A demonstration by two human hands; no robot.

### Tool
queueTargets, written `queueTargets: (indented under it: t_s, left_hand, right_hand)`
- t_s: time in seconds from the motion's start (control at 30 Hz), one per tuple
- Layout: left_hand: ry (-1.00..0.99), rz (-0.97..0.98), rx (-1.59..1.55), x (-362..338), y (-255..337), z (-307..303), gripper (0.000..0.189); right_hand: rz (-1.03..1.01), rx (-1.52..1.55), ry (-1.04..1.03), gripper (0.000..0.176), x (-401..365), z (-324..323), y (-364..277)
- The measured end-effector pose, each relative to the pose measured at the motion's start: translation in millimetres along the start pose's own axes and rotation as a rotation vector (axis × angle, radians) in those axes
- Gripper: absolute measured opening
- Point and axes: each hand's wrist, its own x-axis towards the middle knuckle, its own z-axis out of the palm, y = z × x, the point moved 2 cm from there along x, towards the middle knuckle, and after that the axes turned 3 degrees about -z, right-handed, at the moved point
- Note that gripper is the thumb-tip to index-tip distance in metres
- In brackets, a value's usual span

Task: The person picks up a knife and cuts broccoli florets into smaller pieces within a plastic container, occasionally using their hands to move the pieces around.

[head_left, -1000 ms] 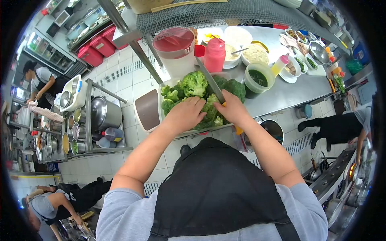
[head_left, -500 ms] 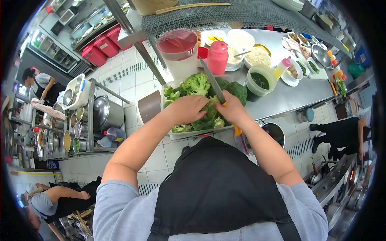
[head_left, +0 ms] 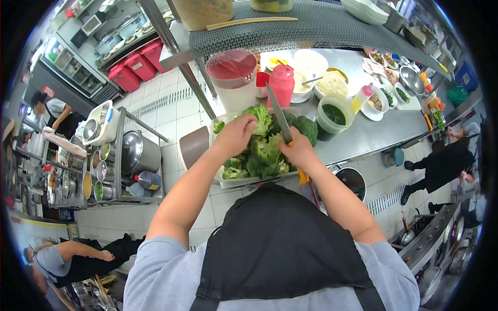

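Note:
My right hand (head_left: 301,150) grips a kitchen knife (head_left: 280,116) with a yellow handle, its blade pointing up and away from me. The thumb side of that hand is against a broccoli head (head_left: 265,151) in the middle of a white plastic bin (head_left: 244,183). Over the bin's left part, my left hand (head_left: 236,135) has its fingers curled beside a bright green broccoli piece (head_left: 261,118); whatever lies under those fingers is hidden. More broccoli, whole heads (head_left: 306,129) and cut florets (head_left: 233,168), fills the bin.
Behind the bin stand a large tub with a red lid (head_left: 232,67), a pink bottle (head_left: 281,85) and a container of green sauce (head_left: 333,115). A mesh shelf (head_left: 311,31) hangs above the steel counter (head_left: 332,147). Co-workers (head_left: 446,166) stand right and left. A pot (head_left: 353,179) sits below.
My left hand has moved left and up, away from the knife, uncovering the broccoli in the middle. My right hand still holds the knife, slightly lower and further left.

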Motion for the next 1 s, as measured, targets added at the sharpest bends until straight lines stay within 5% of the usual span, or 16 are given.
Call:
queueTargets:
  t_s: [0.13, 0.23, 0.33, 1.0]
  left_hand:
    - [0.057, -0.074, 0.415, -21, 1, -17, 0.028]
    - [0.287, 0.186, 0.392, -41, 28, -6, 0.034]
    - [0.31, 0.224, 0.364, -68, 65, 27, 0.037]
    - [0.364, 0.103, 0.306, -43, 47, 40, 0.016]
  right_hand:
    - [-0.013, 0.074, -0.011, 0.036, -8, -1, 0]
    - [-0.041, 0.061, 0.001, 0.033, -2, -3, 4]
    - [-0.125, -0.053, 0.074, 0.027, -8, -17, -1]
    - [-0.223, -0.559, -0.245, 0.018, -55, -37, -38]
